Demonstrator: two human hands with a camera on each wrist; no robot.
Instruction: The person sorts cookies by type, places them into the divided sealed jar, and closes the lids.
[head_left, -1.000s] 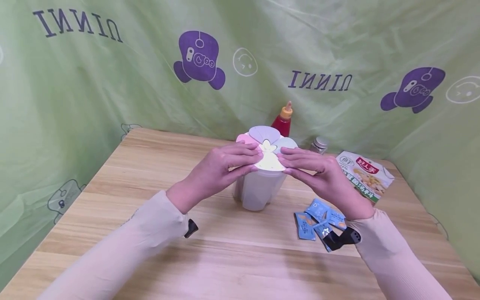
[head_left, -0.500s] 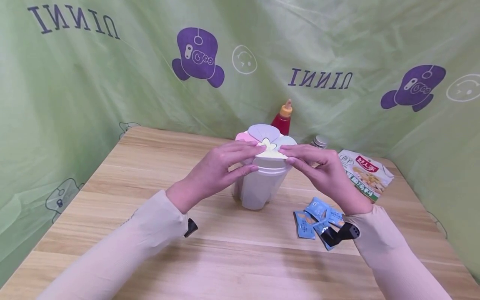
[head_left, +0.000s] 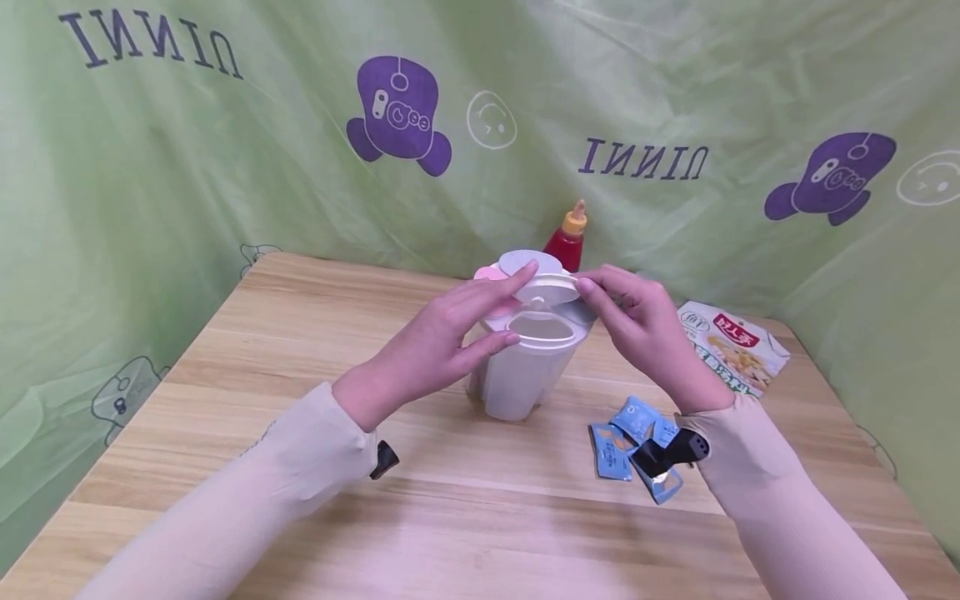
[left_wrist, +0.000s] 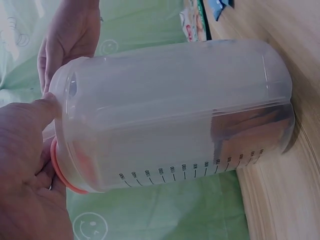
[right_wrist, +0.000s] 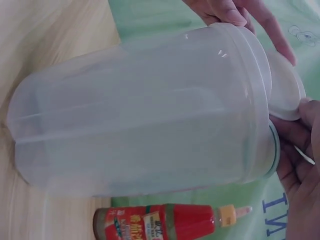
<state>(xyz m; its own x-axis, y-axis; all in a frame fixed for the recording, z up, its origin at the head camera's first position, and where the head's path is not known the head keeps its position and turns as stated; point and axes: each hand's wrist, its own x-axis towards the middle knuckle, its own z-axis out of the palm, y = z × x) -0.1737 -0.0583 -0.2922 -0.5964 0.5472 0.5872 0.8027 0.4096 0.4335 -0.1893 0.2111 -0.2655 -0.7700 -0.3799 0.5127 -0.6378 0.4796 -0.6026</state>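
Observation:
A translucent storage canister [head_left: 516, 379] with coloured petal-shaped lids stands upright on the table. Its front flap lid [head_left: 551, 290] is tilted up, and the opening [head_left: 542, 327] beneath shows. My right hand [head_left: 637, 321] pinches the right edge of that flap between thumb and fingers. My left hand [head_left: 442, 337] lies at the canister's left, its straight index finger at the raised flap and its thumb at the rim. In the left wrist view, something reddish-brown [left_wrist: 255, 132] shows in the lower part of one compartment, near printed measuring marks. The other left fingers are partly hidden.
Behind the canister stands a red squeeze bottle [head_left: 566, 244] with a yellow cap. Several blue sachets [head_left: 611, 450] lie to the right on the wooden table [head_left: 450, 533]. A white printed packet [head_left: 738, 346] lies farther right. A green curtain [head_left: 285, 183] hangs around the table.
The front flap has swung up from lying flat, uncovering the opening. My right hand has risen slightly with its edge; the left index finger has lifted while the thumb stays low.

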